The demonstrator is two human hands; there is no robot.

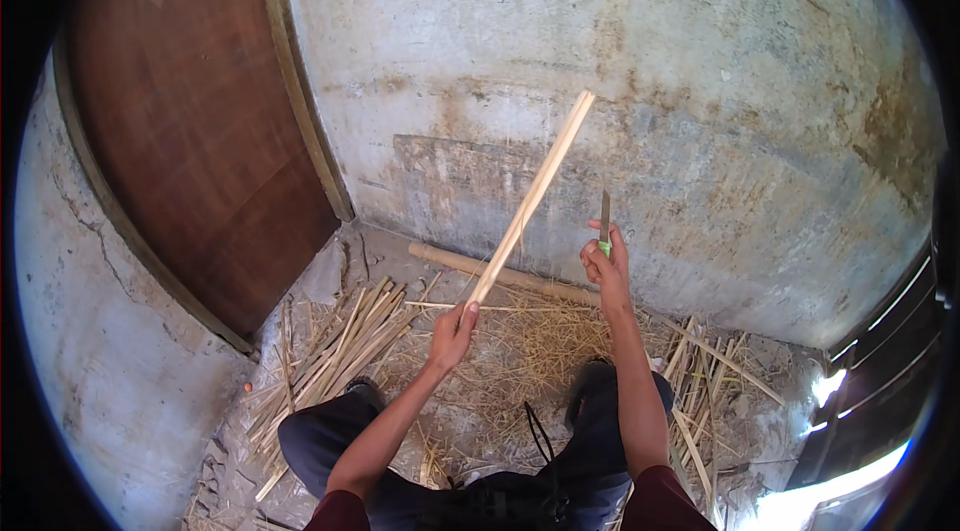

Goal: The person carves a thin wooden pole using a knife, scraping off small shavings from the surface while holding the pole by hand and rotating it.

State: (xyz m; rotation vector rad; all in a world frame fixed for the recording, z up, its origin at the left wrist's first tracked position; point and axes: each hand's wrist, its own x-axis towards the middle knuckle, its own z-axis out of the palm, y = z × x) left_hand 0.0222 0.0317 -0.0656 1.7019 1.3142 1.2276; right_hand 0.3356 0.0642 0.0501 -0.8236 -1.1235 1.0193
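My left hand (pixel 455 336) is closed round the lower end of a pale split bamboo strip (pixel 532 199), which slants up and to the right in front of the wall. It may be more than one strip held together; I cannot tell. In my right hand (pixel 608 266) is a knife (pixel 605 216) with a narrow, dark blade and a green handle, its blade pointing up. The fingers wrap the handle, and one finger lies up beside the blade. Knife and bamboo are apart, the knife to the right.
Split strips (pixel 345 341) lie piled at the left, and more strips (pixel 705 376) at the right. Thin shavings (pixel 530 351) cover the floor between my legs. A thick bamboo pole (pixel 510 276) rests along the foot of the wall. A brown door (pixel 200 131) stands at the upper left.
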